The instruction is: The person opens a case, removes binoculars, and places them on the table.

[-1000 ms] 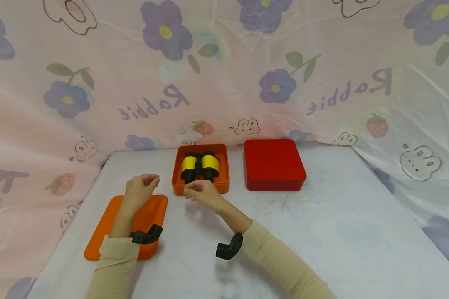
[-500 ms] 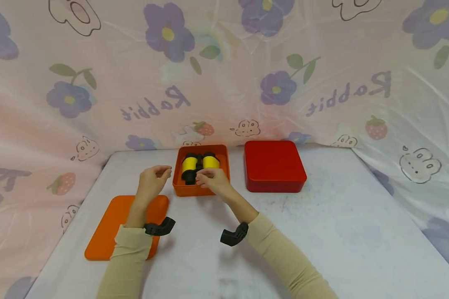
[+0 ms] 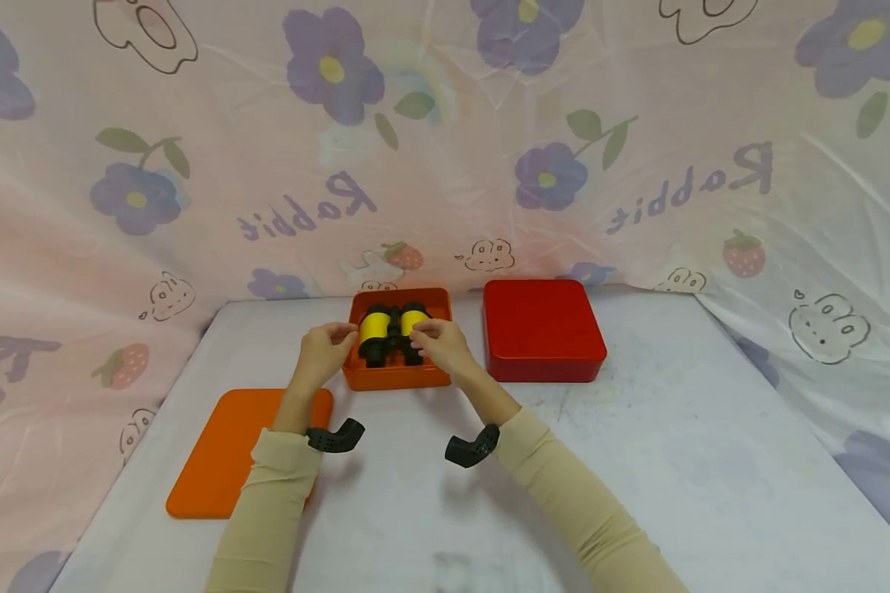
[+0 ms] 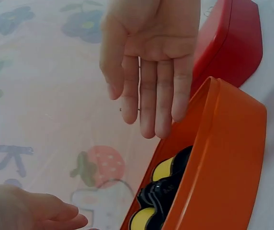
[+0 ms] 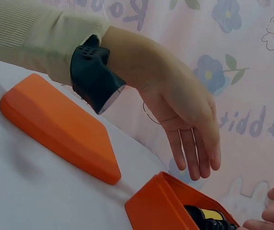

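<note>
A yellow-and-black pair of binoculars (image 3: 374, 328) lies inside an orange box (image 3: 396, 379) on the table. My left hand (image 3: 325, 352) hovers at the box's left side, its fingers relaxed and holding nothing. Over the right side of the box is my right hand (image 3: 447, 347), also with nothing in it, partly covering the right barrel. The left wrist view shows the right hand (image 4: 151, 76) with straight fingers above the box rim. In the right wrist view the left hand (image 5: 189, 115) hangs with extended fingers over the box, apart from the binoculars.
An orange lid (image 3: 218, 453) lies on the table at front left, partly beneath the left forearm. Right of the orange box stands a closed red box (image 3: 545, 325). A patterned curtain (image 3: 445, 165) rises behind the white table (image 3: 638, 461).
Both hands have moved forward and to the right, from in front of the orange box to its two sides. The binoculars, box and lid stay where they were.
</note>
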Available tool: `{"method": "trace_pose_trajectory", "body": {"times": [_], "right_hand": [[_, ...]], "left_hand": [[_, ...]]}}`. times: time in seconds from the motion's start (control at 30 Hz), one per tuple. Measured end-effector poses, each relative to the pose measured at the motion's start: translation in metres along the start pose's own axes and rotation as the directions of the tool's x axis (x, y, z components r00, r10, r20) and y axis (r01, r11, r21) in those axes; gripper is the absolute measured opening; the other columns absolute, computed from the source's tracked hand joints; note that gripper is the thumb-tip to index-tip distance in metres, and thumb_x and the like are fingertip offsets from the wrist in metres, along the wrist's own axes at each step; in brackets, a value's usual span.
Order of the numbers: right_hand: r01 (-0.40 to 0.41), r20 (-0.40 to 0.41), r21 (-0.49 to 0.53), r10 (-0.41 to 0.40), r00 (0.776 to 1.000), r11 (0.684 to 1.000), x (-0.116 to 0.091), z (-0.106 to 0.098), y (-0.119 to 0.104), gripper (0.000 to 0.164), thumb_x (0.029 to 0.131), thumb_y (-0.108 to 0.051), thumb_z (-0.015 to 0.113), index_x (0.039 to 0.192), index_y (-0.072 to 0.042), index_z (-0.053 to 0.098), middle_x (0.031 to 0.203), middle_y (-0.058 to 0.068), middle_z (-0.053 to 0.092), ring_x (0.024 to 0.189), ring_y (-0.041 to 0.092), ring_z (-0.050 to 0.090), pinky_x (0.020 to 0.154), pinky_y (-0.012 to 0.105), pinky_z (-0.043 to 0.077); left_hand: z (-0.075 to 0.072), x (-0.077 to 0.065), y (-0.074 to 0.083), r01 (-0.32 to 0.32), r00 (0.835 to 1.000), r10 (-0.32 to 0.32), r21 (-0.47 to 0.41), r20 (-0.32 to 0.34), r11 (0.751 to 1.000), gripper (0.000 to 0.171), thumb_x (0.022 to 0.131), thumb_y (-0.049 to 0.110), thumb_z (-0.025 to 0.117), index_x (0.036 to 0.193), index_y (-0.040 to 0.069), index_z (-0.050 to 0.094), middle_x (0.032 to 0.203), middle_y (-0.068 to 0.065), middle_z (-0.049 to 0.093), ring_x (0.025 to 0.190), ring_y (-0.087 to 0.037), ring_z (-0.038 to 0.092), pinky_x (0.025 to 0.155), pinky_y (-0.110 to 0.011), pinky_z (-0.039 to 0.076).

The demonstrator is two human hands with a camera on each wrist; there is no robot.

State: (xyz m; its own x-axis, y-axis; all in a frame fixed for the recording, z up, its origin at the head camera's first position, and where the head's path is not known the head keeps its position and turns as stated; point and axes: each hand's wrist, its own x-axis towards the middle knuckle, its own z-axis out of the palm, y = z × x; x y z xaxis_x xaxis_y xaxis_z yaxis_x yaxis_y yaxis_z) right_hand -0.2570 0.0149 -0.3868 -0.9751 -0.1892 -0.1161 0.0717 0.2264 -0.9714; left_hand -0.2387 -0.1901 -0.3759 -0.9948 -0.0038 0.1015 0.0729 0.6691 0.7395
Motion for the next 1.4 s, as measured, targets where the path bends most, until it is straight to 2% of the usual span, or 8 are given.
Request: {"method": "trace_pose_trajectory", "body": {"times": [0.3,0.6,0.9,1.13,1.3,1.4], "right_hand": [[-0.067,-0.066,-0.029,0.065,0.996,0.997,0.014,-0.006,0.005,0.039,0.097,-0.02,0.055,0.131,0.0,0.055,0.131,0.019,0.06,0.119,0.035,0.059,0.105,0.041,0.05],[-0.105,-0.114,0.018,0.107,0.988,0.994,0.02,-0.006,0.009,0.041,0.098,-0.023,0.052,0.131,0.002,0.055,0.131,0.02,0.06,0.118,0.034,0.057,0.107,0.042,0.048],[-0.182,-0.081,0.053,0.186,0.979,0.982,0.025,-0.006,0.012,0.048,0.1,-0.032,0.048,0.138,-0.001,0.049,0.141,0.016,0.051,0.132,0.033,0.047,0.117,0.049,0.035],[-0.235,-0.032,0.135,0.242,0.97,0.963,0.03,-0.005,0.014,0.053,0.102,-0.032,0.044,0.144,0.0,0.041,0.153,0.015,0.038,0.144,0.033,0.034,0.123,0.049,0.025],[-0.244,-0.026,0.152,0.251,0.968,0.958,0.034,-0.003,0.014,0.055,0.102,-0.032,0.041,0.146,0.002,0.037,0.156,0.015,0.034,0.145,0.033,0.03,0.124,0.049,0.022],[-0.251,-0.009,0.186,0.257,0.966,0.95,0.037,-0.002,0.015,0.058,0.102,-0.032,0.041,0.147,0.004,0.032,0.157,0.015,0.03,0.146,0.032,0.028,0.125,0.048,0.019]], "left_hand": [[0.012,0.012,0.003,0.06,0.996,-0.056,-0.051,0.074,0.997,0.041,0.099,0.018,0.051,0.133,-0.005,0.053,0.132,-0.027,0.058,0.124,-0.039,0.056,0.104,-0.048,0.049],[0.025,0.02,0.004,0.116,0.989,-0.107,-0.079,0.102,0.99,0.05,0.102,0.024,0.043,0.143,-0.006,0.04,0.143,-0.027,0.047,0.135,-0.039,0.045,0.113,-0.049,0.04],[0.034,0.029,-0.003,0.191,0.976,-0.171,-0.148,0.138,0.97,0.059,0.104,0.033,0.036,0.148,-0.004,0.029,0.153,-0.025,0.035,0.143,-0.039,0.034,0.119,-0.049,0.031],[0.04,0.036,-0.007,0.261,0.96,-0.225,-0.239,0.169,0.935,0.065,0.105,0.041,0.031,0.151,-0.003,0.021,0.159,-0.021,0.025,0.149,-0.037,0.022,0.123,-0.051,0.023],[0.04,0.039,-0.008,0.295,0.949,-0.252,-0.255,0.188,0.921,0.069,0.104,0.045,0.026,0.153,-0.003,0.014,0.161,-0.021,0.018,0.151,-0.037,0.016,0.124,-0.051,0.019],[0.04,0.041,-0.009,0.331,0.936,-0.278,-0.274,0.214,0.903,0.07,0.104,0.045,0.025,0.153,-0.003,0.009,0.162,-0.02,0.012,0.152,-0.037,0.012,0.125,-0.051,0.016]]}}
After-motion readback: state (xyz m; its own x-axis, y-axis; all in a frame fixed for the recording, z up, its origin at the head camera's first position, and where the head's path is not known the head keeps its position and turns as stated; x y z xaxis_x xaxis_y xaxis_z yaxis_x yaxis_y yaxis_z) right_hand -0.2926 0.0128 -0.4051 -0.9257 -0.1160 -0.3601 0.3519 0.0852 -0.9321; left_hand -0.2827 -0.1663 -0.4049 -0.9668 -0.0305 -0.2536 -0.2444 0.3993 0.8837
